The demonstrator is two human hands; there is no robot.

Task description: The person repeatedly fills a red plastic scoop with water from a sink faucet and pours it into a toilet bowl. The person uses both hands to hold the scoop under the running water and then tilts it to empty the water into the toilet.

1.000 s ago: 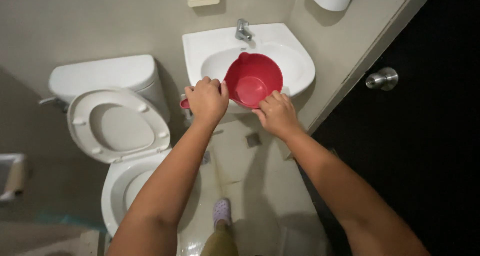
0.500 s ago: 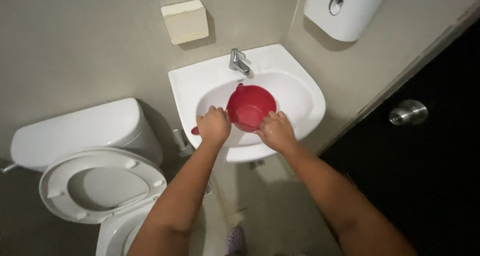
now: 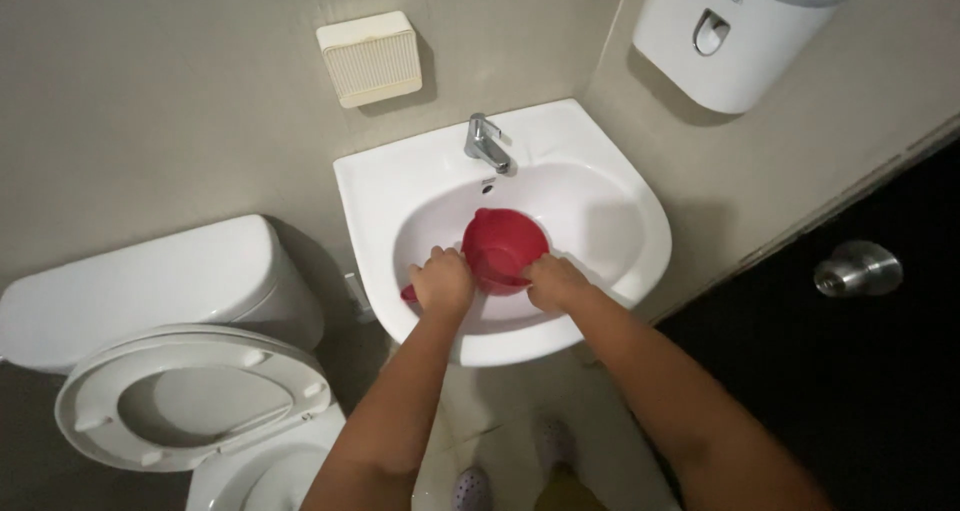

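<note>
A red plastic scoop bowl (image 3: 503, 248) with a short handle sits inside the white wall sink (image 3: 600, 171), below the chrome tap (image 3: 487, 143). My left hand (image 3: 441, 282) grips its handle side at the bowl's left rim. My right hand (image 3: 553, 280) holds the right rim. Both forearms reach up from the bottom of the view over the sink's front edge.
A white toilet (image 3: 190, 401) with its seat lid raised and a cistern (image 3: 140, 286) stands to the left. A cream vent box (image 3: 369, 58) and a white dispenser (image 3: 735, 31) hang on the walls. A dark door with a metal knob (image 3: 857, 268) is at right.
The red bowl has moved from the sink's front rim deeper into the basin under the tap, with both hands still on it. The view has shifted closer and to the right.
</note>
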